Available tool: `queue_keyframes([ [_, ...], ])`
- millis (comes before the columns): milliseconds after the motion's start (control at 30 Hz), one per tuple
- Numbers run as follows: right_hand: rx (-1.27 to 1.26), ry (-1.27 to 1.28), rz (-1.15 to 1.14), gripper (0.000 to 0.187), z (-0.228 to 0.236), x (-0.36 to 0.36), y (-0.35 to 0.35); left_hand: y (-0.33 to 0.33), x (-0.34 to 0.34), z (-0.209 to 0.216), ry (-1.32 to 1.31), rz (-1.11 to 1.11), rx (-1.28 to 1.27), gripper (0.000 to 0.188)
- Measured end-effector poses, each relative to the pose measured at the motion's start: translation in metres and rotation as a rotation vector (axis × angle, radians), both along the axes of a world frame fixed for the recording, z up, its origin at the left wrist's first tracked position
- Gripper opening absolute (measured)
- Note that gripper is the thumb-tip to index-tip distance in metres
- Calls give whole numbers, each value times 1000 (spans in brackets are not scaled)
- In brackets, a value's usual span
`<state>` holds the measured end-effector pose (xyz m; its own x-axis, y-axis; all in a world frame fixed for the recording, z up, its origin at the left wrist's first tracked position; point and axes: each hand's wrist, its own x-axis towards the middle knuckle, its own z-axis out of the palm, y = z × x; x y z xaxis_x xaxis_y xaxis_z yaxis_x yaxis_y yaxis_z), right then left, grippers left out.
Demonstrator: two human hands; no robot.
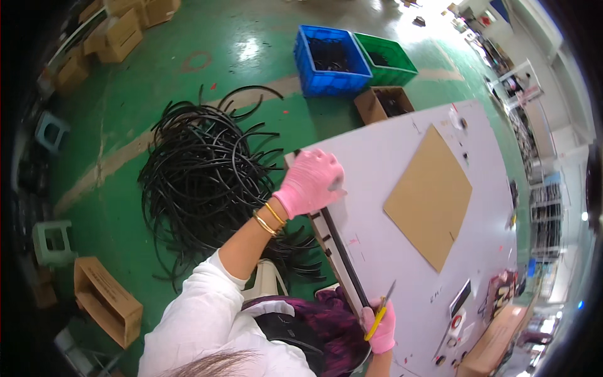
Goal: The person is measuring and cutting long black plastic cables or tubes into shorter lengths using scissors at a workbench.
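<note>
A straight black rubber strip (345,257) lies along the left edge of the white table (370,157). My left hand (314,179), in a pink glove, is closed over the strip's far part near the table corner; its fingertips are partly hidden. At the strip's near end is my right hand (382,330), also gloved in pink. Its fingers are closed round yellow-handled scissors (379,319), with the pointed metal blade toward the far right. Whether the right hand also grips the strip I cannot tell.
A big heap of black rubber strips (204,169) lies on the green floor left of the table. Beyond stand a blue crate (333,78), a green crate (392,60) and a cardboard box (383,105). On the table are a brown board (430,198) and a phone (460,298).
</note>
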<state>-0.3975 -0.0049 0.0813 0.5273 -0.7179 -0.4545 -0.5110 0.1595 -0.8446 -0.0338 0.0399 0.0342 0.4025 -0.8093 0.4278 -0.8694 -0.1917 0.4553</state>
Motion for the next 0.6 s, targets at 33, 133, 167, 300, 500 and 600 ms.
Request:
queue_keyframes([
  [33, 1, 28, 7, 15, -1, 0, 0, -1, -1, -2, -33, 29, -10, 30],
  [133, -39, 59, 63, 16, -6, -3, -3, -4, -2, -9, -146, 58, 46, 56],
  [167, -78, 57, 78, 16, -11, -6, -4, -6, -2, -12, -164, 48, 71, 55],
  [300, -25, 54, -58, 20, -3, -75, 6, -11, 3, -17, -195, 65, 283, 59],
  [500, 559, -93, -304, 32, 51, -265, 27, -16, 12, -13, -309, -17, 342, 55],
  [600, 580, 14, -504, 37, 65, -329, 18, -17, 16, -16, -361, -49, 369, 53],
])
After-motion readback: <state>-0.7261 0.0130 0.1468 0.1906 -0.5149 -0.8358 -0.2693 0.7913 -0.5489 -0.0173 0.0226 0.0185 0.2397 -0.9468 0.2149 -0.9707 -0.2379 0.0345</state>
